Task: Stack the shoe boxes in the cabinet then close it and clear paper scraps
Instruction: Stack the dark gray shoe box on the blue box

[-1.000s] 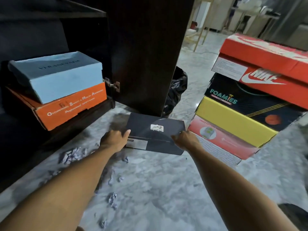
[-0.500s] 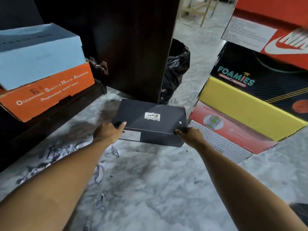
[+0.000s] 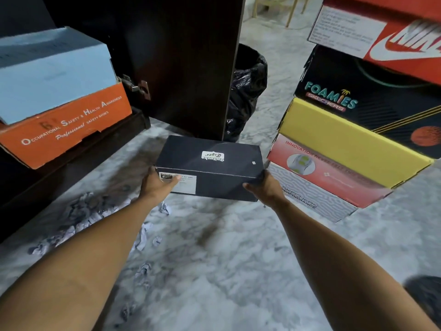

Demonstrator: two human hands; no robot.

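A black shoe box [image 3: 210,163] with a white logo sticker is held just above the marble floor, in front of the open cabinet door [image 3: 191,63]. My left hand [image 3: 158,186] grips its near left corner, thumb across the white label. My right hand [image 3: 265,186] grips its near right corner. Inside the cabinet [image 3: 71,168] on the left, a light blue box [image 3: 52,72] lies on an orange box [image 3: 66,125]. Crumpled paper scraps [image 3: 81,211] litter the floor by the cabinet base.
On the right stands a stack of several shoe boxes: a red Nike box [image 3: 393,41], a black Foamies box [image 3: 358,96], a yellow box [image 3: 346,139], a red-and-white Skechers box [image 3: 322,185]. A black bin bag [image 3: 245,91] sits behind the door. More scraps [image 3: 143,271] dot the floor.
Both hands have lifted the black box off the floor and drawn it toward me. The camera has moved closer and lower.
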